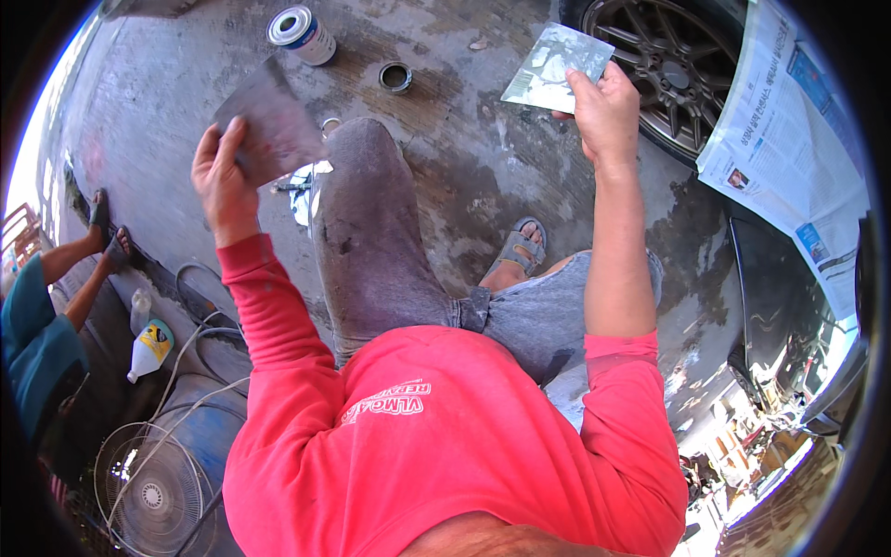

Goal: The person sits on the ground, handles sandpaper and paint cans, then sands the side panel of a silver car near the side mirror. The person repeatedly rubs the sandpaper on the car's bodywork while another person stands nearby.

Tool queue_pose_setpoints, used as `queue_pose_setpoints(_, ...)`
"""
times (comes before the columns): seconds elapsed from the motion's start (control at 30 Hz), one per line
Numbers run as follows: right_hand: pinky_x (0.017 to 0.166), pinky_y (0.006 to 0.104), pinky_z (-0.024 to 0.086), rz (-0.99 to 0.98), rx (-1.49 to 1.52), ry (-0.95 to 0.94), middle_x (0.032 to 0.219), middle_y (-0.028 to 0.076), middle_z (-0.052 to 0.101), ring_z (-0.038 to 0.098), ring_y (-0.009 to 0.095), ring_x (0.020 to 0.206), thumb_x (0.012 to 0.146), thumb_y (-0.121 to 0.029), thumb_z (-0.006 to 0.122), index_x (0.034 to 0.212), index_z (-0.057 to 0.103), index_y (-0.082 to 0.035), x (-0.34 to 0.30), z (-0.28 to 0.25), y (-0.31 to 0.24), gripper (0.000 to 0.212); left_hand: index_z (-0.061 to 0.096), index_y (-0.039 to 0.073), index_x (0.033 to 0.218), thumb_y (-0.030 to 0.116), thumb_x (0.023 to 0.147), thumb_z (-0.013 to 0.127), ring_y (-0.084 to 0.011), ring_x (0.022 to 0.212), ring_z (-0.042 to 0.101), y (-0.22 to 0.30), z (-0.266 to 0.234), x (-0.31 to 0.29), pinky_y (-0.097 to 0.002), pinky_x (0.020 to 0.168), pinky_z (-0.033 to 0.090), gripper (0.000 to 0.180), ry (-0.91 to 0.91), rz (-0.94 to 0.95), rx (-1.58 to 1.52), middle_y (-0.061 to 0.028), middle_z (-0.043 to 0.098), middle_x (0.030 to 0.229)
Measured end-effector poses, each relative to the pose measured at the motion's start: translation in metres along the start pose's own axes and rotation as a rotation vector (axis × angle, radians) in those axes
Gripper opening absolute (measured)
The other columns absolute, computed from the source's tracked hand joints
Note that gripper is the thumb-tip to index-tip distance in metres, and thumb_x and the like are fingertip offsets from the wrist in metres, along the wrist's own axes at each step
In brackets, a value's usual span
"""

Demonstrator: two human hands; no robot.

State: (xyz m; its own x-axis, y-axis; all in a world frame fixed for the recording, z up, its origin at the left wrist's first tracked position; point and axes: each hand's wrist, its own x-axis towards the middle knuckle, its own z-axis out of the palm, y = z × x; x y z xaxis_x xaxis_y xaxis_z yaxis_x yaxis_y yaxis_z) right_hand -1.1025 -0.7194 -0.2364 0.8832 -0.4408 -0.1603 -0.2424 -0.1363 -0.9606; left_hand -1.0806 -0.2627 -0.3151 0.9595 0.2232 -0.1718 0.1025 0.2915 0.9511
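Observation:
My left hand [225, 181] grips a thin, dark grey square sheet [277, 125] by its lower left edge, thumb on the near face. Faint reddish smears mark this sheet, which is tilted above my bent knee. Over on the right, my right hand [608, 116] pinches a pale square plate [548, 67] by its right side. Whitish, patchy smears cover the plate's face. The two pieces are held well apart. Between them on the floor stand a paint can [306, 37] with a blue-and-white label and a small open tin [395, 78].
A car wheel [664, 70] and newspaper sheets [789, 158] over the car are at the right. Another person's legs [79, 260] show at the left, near a white bottle [151, 351] with a yellow label. A fan [153, 494] and loose cables lie lower left.

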Motion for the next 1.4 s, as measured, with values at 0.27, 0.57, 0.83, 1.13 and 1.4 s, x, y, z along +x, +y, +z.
queue_pose_setpoints(0.27, 0.058, 0.0363, 0.061, -0.127, -0.429, 0.053, 0.083, 0.014, 0.078, 0.077, 0.022, 0.065, 0.09, -0.009, 0.068, 0.101, 0.068, 0.002, -0.001, 0.017, 0.015, 0.016, 0.071, 0.004, 0.111, 0.006, 0.098, 0.076, -0.0146, 0.091, 0.072, -0.059, -0.125, -0.04, -0.0317, 0.084, 0.061, 0.014, 0.333, -0.188, 0.043, -0.0031, 0.075, 0.106)
queue_pose_setpoints(0.57, 0.058, 0.033, 0.056, -0.128, -0.407, -0.166, 0.089, 0.012, 0.079, 0.074, 0.015, 0.071, 0.099, -0.006, 0.068, 0.109, 0.066, 0.003, 0.011, 0.025, 0.05, 0.014, 0.043, -0.009, 0.151, 0.026, 0.084, 0.092, -0.027, 0.131, 0.058, -0.198, -0.244, -0.123, -0.0408, 0.114, 0.04, 0.091, 0.757, -0.43, 0.246, -0.0194, 0.059, 0.143)
queue_pose_setpoints(0.83, 0.049, 0.0236, 0.053, -0.011, -0.284, -0.25, 0.107, 0.008, 0.075, 0.073, 0.012, 0.076, 0.104, -0.004, 0.063, 0.131, 0.062, 0.002, 0.015, 0.027, 0.047, 0.027, 0.057, -0.007, 0.138, 0.04, 0.075, 0.097, -0.0227, 0.112, 0.063, -0.22, -0.164, -0.137, -0.037, 0.097, 0.052, 0.089, 0.68, -0.601, 0.421, -0.0143, 0.067, 0.125)
queue_pose_setpoints(1.13, 0.047, 0.0211, 0.05, -0.019, -0.247, -0.283, 0.109, 0.008, 0.075, 0.072, 0.008, 0.076, 0.104, -0.004, 0.064, 0.13, 0.061, 0.002, 0.0, 0.029, 0.024, 0.027, 0.063, -0.005, 0.132, 0.049, 0.075, 0.093, -0.0376, 0.117, 0.07, -0.24, -0.177, -0.098, -0.0445, 0.098, 0.056, 0.084, 0.377, -0.52, 1.16, -0.0266, 0.071, 0.125)
queue_pose_setpoints(1.4, 0.071, 0.03, 0.055, -0.166, -0.239, -0.083, 0.1, 0.006, 0.074, 0.071, 0.014, 0.086, 0.099, 0.0, 0.067, 0.118, 0.065, -0.001, -0.007, -0.003, 0.043, 0.019, 0.057, -0.004, 0.145, 0.048, 0.07, 0.093, -0.038, 0.134, 0.06, -0.25, -0.187, -0.081, -0.0458, 0.112, 0.049, 0.098, 0.443, -0.444, 0.991, -0.0266, 0.064, 0.142)
